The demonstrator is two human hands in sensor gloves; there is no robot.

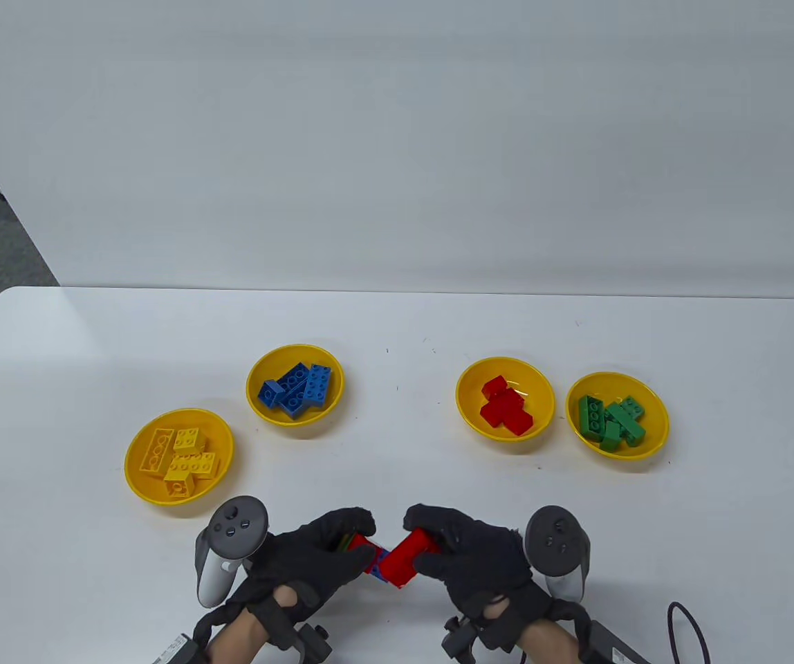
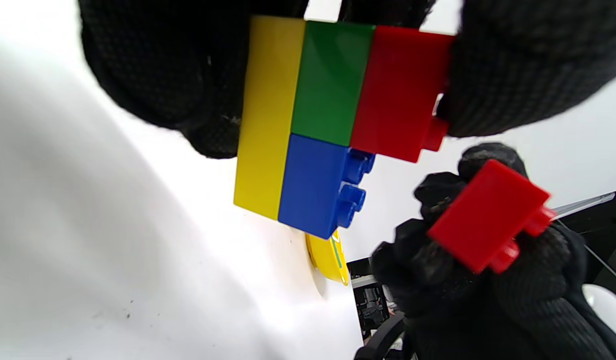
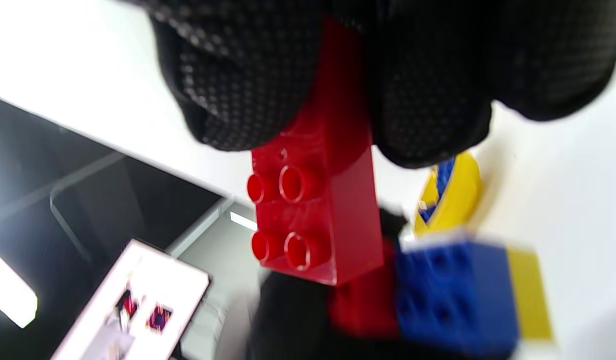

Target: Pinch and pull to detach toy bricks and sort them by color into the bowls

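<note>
- The bench (image 1: 397, 325) carries four yellow bowls in a loose row, well beyond the hands: a yellow-brick bowl (image 1: 179, 456), a blue-brick bowl (image 1: 294, 384), a red-brick bowl (image 1: 505, 399) and a green-brick bowl (image 1: 617, 415).
- The left hand (image 1: 314, 553) curls round the remaining brick stack (image 2: 327, 125), held just above the near edge. It shows yellow, green, blue and red bricks pressed together. The stack looks rigid and light, its smooth sides likely slippery under glove fabric.
- The right hand (image 1: 469, 553) pinches a loose red brick (image 2: 487, 215), apart from the stack in the left wrist view, so it reads as detached.
- Handling judgement: hard plastic, unlikely to break. Studs grip by friction, so take each brick by its two long flat sides and pull or tilt along the stud axis.
</note>
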